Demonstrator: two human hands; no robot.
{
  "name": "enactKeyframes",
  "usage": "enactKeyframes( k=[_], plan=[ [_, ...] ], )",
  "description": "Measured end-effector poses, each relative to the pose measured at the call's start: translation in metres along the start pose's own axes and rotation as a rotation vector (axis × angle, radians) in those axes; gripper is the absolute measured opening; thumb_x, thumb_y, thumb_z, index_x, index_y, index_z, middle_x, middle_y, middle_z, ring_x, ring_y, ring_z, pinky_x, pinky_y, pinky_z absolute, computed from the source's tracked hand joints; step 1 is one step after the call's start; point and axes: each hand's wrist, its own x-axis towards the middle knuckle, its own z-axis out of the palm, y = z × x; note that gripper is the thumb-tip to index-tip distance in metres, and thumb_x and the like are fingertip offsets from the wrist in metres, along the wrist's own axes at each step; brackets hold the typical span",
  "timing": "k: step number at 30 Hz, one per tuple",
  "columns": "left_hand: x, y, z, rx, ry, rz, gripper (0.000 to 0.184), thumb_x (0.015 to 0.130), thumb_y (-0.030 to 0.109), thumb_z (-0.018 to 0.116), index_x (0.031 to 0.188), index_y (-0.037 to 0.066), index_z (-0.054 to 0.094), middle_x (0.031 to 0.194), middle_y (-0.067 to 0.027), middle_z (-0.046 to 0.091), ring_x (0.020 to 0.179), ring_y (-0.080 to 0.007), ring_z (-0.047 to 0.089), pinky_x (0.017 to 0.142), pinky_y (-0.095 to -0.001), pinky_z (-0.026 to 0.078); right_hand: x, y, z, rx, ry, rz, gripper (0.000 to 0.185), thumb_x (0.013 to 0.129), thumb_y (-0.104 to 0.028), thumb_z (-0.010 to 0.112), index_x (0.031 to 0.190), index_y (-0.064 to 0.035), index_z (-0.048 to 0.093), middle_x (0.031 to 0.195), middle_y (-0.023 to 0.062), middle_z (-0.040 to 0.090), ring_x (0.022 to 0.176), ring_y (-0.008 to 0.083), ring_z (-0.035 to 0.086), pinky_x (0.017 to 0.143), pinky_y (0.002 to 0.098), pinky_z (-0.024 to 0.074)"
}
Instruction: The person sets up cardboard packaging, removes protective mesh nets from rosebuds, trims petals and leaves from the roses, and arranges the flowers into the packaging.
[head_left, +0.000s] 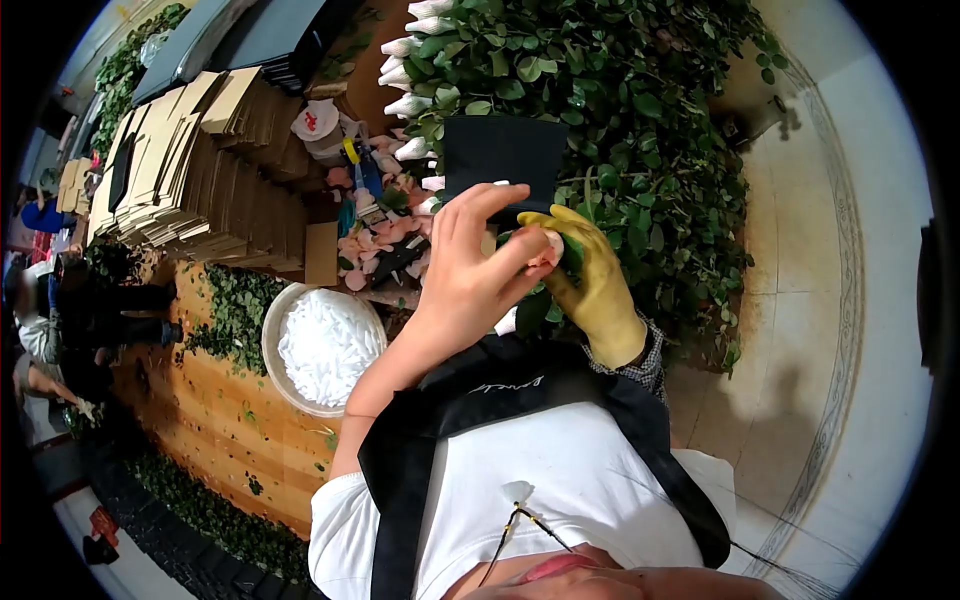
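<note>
My bare left hand [475,250] reaches in from the left, its thumb pressed to the pink bloom of a rose [554,246]. One finger of that hand arches above the bloom, in front of a black panel [505,150]. My right hand [598,285], in a yellow glove, is closed around the rose from the other side, with a green leaf beside the bloom. The stem is mostly hidden. Right behind both hands lies a big pile of leafy rose stems [640,130], with white mesh sleeves [408,105] over the heads along its left edge.
A round tub [376,385] of white mesh sleeves stands to the left. Pink petals [365,245] litter the work surface beside stacked cardboard [190,190]. Two people [60,320] are at far left, past the leaf-strewn wooden floor [220,430]. Tiled floor [800,250] lies right.
</note>
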Motion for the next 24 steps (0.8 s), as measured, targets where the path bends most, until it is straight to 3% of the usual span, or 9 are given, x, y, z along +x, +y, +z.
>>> enactKeyframes(
  k=[6,7,9,12,14,16,19,22,24],
  plan=[
    [-0.012,-0.005,0.018,0.096,0.238,0.068,0.021,0.068,0.013,0.083,0.085,0.013,0.071,0.120,-0.0069,0.065,0.114,-0.0315,0.053,0.096,-0.0498,0.041,0.000,0.008,0.005,-0.031,0.087,-0.043,0.040,0.083,-0.004,0.072,0.121,-0.0096,0.064,0.124,0.0060,0.067,0.118,0.0343,0.060,0.105,0.0448,0.0445],
    [-0.017,-0.005,0.019,0.146,0.225,0.085,0.018,0.067,0.012,0.084,0.082,0.014,0.073,0.120,-0.0078,0.065,0.115,-0.0341,0.052,0.098,-0.0497,0.042,-0.003,0.012,0.007,0.026,0.089,0.032,0.039,0.084,-0.004,0.072,0.121,-0.0092,0.065,0.123,0.0068,0.068,0.118,0.0344,0.059,0.104,0.0448,0.0450],
    [-0.027,-0.006,0.024,0.188,0.251,0.147,0.017,0.071,0.017,0.084,0.085,0.014,0.074,0.121,-0.0059,0.065,0.117,-0.0323,0.049,0.098,-0.0504,0.041,-0.005,0.017,0.009,0.167,0.084,0.126,0.037,0.084,-0.004,0.071,0.121,-0.0083,0.066,0.120,0.0087,0.069,0.119,0.0350,0.059,0.102,0.0446,0.0462],
    [-0.033,-0.001,0.023,0.262,0.250,0.155,0.022,0.073,0.022,0.085,0.089,0.013,0.073,0.128,-0.0067,0.060,0.122,-0.0330,0.045,0.101,-0.0499,0.038,-0.005,0.021,0.007,0.099,0.080,0.060,0.037,0.085,-0.004,0.071,0.122,-0.0080,0.065,0.122,0.0085,0.068,0.120,0.0356,0.058,0.104,0.0446,0.0448],
    [-0.025,0.005,0.023,0.181,0.395,-0.038,0.034,0.068,0.025,0.087,0.097,0.015,0.071,0.131,-0.0076,0.058,0.116,-0.0316,0.048,0.099,-0.0470,0.038,-0.003,0.019,0.005,0.100,0.063,0.040,0.039,0.085,-0.004,0.071,0.123,-0.0083,0.064,0.123,0.0081,0.068,0.121,0.0358,0.057,0.105,0.0448,0.0438],
    [-0.020,0.001,0.019,0.239,0.330,-0.038,0.040,0.068,0.030,0.088,0.101,0.019,0.070,0.136,-0.0087,0.053,0.119,-0.0331,0.046,0.101,-0.0479,0.036,-0.002,0.013,0.003,0.107,0.039,0.023,0.041,0.084,-0.004,0.071,0.124,-0.0085,0.063,0.125,0.0078,0.067,0.122,0.0360,0.057,0.107,0.0450,0.0428],
    [-0.013,0.001,0.014,0.318,0.145,0.013,0.030,0.070,0.031,0.085,0.096,0.025,0.071,0.133,-0.0070,0.055,0.122,-0.0318,0.045,0.102,-0.0485,0.035,-0.002,0.012,0.001,-0.003,-0.030,0.013,0.044,0.084,-0.003,0.070,0.127,-0.0099,0.061,0.129,0.0067,0.065,0.123,0.0360,0.056,0.109,0.0458,0.0412],
    [-0.011,-0.001,0.010,0.373,0.173,0.165,0.024,0.071,0.030,0.083,0.091,0.025,0.071,0.131,-0.0051,0.056,0.121,-0.0311,0.045,0.102,-0.0481,0.035,-0.001,0.018,0.000,-0.002,-0.009,-0.082,0.046,0.083,-0.002,0.069,0.127,-0.0105,0.060,0.131,0.0064,0.064,0.122,0.0360,0.056,0.109,0.0467,0.0411],
    [-0.013,-0.005,0.018,0.366,0.281,0.302,0.018,0.073,0.024,0.081,0.089,0.028,0.075,0.125,-0.0007,0.060,0.117,-0.0253,0.048,0.104,-0.0474,0.035,-0.003,0.024,0.004,0.059,0.001,-0.151,0.043,0.084,-0.002,0.069,0.126,-0.0097,0.061,0.130,0.0070,0.064,0.123,0.0354,0.056,0.110,0.0469,0.0407]
  ],
)
